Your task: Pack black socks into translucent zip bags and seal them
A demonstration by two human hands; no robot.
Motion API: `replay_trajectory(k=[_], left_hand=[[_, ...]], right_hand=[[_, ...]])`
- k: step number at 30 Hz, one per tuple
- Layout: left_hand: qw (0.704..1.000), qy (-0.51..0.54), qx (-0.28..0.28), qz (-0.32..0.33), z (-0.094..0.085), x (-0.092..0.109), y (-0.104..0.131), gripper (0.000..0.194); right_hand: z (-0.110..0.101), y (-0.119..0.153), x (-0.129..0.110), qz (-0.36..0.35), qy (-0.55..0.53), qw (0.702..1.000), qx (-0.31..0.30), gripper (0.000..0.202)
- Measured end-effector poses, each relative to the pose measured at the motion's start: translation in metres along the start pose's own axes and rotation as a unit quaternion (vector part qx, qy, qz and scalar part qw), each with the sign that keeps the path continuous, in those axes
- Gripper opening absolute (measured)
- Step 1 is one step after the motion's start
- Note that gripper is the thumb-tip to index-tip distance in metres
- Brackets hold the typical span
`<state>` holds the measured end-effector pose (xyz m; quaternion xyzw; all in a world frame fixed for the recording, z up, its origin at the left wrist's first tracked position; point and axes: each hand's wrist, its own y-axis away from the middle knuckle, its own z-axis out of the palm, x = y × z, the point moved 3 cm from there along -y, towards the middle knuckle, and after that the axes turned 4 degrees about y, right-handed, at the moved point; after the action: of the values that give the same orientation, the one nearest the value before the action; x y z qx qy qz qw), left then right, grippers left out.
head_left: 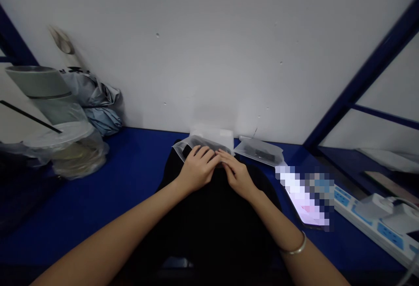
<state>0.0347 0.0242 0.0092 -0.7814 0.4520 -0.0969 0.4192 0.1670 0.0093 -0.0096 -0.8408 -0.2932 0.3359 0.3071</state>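
A translucent plastic pouch (pixel 180 147) with something black inside lies over the dark cloth in the middle. My left hand (pixel 199 169) rests on it with fingers bent over its edge. My right hand (pixel 238 173) meets the left at the fingertips, and its fingers are closed on the pouch's right part. The hands hide most of the pouch. Just behind it a white block-like object (pixel 226 136) stands against the wall. Another translucent pouch (pixel 258 150), holding small dark items, lies right of my right hand.
A lit phone (pixel 301 201) and a white power strip (pixel 366 216) with plugs lie at right. On the left stand a lidded plastic cup (pixel 77 151) with a black straw, a grey-green tumbler (pixel 46 87) and a folded umbrella (pixel 103 118). A pale wall (pixel 209 50) rises behind the blue surface (pixel 140 146).
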Motion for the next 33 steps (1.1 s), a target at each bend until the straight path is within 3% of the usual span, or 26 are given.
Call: replay_trajectory(k=[8, 20, 23, 26, 28, 33], left_hand=[[0.999, 0.04, 0.017, -0.001, -0.002, -0.006, 0.002, 0.015], [0.998, -0.04, -0.009, 0.037, -0.002, -0.023, 0.004, 0.02], [0.999, -0.006, -0.009, 0.031, -0.004, -0.028, 0.005, 0.019], [0.998, 0.046, -0.028, 0.026, -0.005, -0.033, 0.007, 0.035], [0.996, 0.081, -0.028, 0.01, -0.004, -0.035, 0.008, 0.039], [0.984, 0.154, 0.025, -0.09, 0.001, -0.035, 0.013, 0.026]], right_hand=[[-0.001, -0.001, 0.001, 0.004, -0.014, 1.0, 0.016, 0.03], [-0.01, -0.002, 0.003, 0.032, -0.02, 0.993, 0.107, 0.028], [-0.013, -0.003, 0.004, 0.034, -0.026, 0.993, 0.111, 0.027], [-0.015, -0.003, 0.004, 0.038, -0.025, 0.991, 0.124, 0.026], [-0.016, -0.003, 0.004, 0.04, -0.024, 0.991, 0.128, 0.025], [-0.017, -0.002, 0.004, 0.053, -0.031, 0.991, 0.122, 0.021]])
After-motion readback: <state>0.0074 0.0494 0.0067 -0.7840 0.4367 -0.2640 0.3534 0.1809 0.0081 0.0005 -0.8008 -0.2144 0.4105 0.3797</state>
